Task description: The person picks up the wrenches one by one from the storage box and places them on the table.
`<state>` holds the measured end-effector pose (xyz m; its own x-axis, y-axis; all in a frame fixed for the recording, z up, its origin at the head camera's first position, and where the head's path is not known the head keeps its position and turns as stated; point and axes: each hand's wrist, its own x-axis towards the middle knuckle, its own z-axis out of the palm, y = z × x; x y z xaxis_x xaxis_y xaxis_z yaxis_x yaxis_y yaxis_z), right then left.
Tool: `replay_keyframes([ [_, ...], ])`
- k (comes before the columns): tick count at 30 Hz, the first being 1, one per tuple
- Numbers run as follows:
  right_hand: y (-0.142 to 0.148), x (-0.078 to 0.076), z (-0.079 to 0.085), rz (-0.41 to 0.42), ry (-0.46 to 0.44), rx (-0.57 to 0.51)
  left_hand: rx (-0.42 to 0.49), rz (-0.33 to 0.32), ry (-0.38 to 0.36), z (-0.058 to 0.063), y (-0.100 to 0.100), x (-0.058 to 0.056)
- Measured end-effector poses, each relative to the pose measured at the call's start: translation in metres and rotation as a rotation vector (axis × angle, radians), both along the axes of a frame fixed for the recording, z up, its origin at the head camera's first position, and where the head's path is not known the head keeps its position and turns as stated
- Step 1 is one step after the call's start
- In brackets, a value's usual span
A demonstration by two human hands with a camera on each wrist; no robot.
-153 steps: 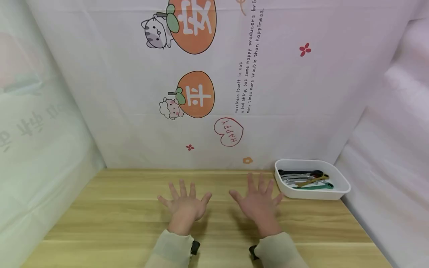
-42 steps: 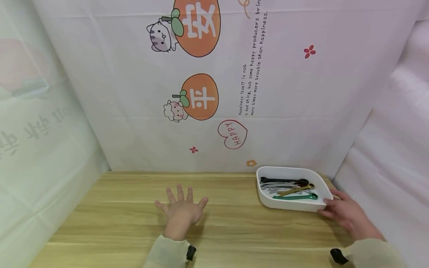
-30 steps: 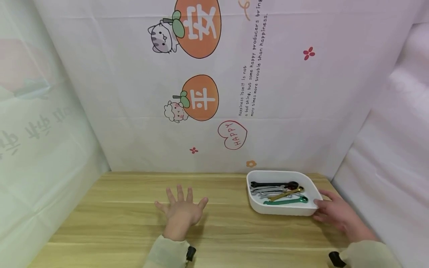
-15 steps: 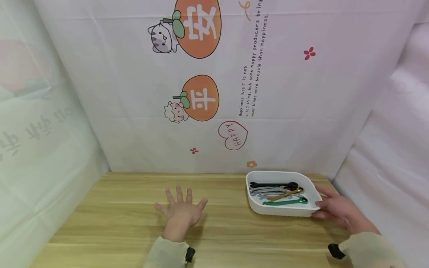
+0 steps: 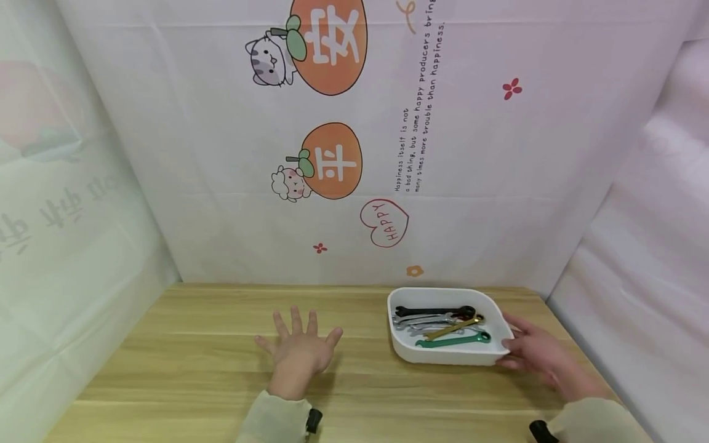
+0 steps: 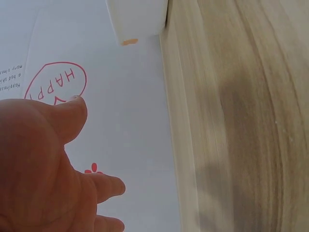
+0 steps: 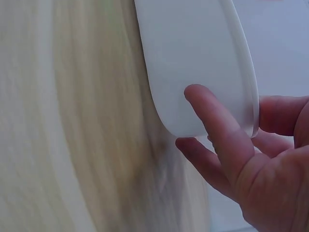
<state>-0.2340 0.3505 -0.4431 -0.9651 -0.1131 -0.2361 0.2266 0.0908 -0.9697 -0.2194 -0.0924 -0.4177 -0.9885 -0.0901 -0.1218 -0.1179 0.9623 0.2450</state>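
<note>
**Your right hand (image 5: 538, 353) holds the white tray (image 5: 443, 355); your left hand (image 5: 301, 352) is spread over the counter (image 5: 183, 363)**

Your right hand has the tray by its right end, near the front corner. The grip there is a pinch: the wrist view shows one finger laid along the outer wall, another at the bottom corner, and more of the hand behind the rim. You cannot tell from these views whether the base sits flat on the wood.

The tray is toward the back of the counter, right of your left hand and apart from it. Inside it you have several combination wrenches. The black wrench (image 5: 434, 312) lies along the back with its ring end to the right. Silver wrenches (image 5: 423, 320) overlap in front of it. The gold wrench (image 5: 453, 328) slants across them, and the green wrench (image 5: 451, 341) lies nearest the front wall, its ring end also to the right.

Your left grip is wide, palm down, fingers and thumb fanned apart, with hold of nothing. Pale sleeves (image 5: 276, 418) cover your forearms. Behind the counter hangs a white printed cloth (image 5: 471, 184), with a red heart (image 5: 384, 223) reading "HAPPY".
</note>
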Motion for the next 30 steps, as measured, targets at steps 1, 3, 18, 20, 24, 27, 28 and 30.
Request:
replay_keyframes([
  [1,-0.004,0.001,0.0,-0.001,0.0,-0.004,-0.002,0.0,0.002,0.0,0.0,0.0],
  [3,-0.011,0.003,-0.001,-0.005,-0.002,-0.02,-0.004,0.001,0.003,0.001,0.0,0.001],
  [18,-0.063,0.024,-0.004,-0.051,-0.009,-0.109,-0.009,0.008,0.015,-0.001,-0.003,0.0],
  [20,-0.068,0.026,-0.005,-0.051,-0.001,-0.105,-0.01,0.008,0.017,-0.001,-0.003,0.0],
  [24,-0.077,0.03,-0.005,-0.063,0.012,-0.091,-0.012,0.011,0.021,0.0,-0.003,0.0],
  [27,-0.082,0.032,-0.005,-0.078,0.019,-0.083,-0.011,0.012,0.024,-0.001,-0.003,0.002],
  [28,-0.083,0.033,-0.005,-0.073,0.021,-0.081,-0.009,0.011,0.025,-0.001,-0.003,0.002],
  [30,-0.084,0.034,-0.005,-0.063,0.016,-0.086,-0.006,0.01,0.027,-0.001,-0.004,0.002],
])
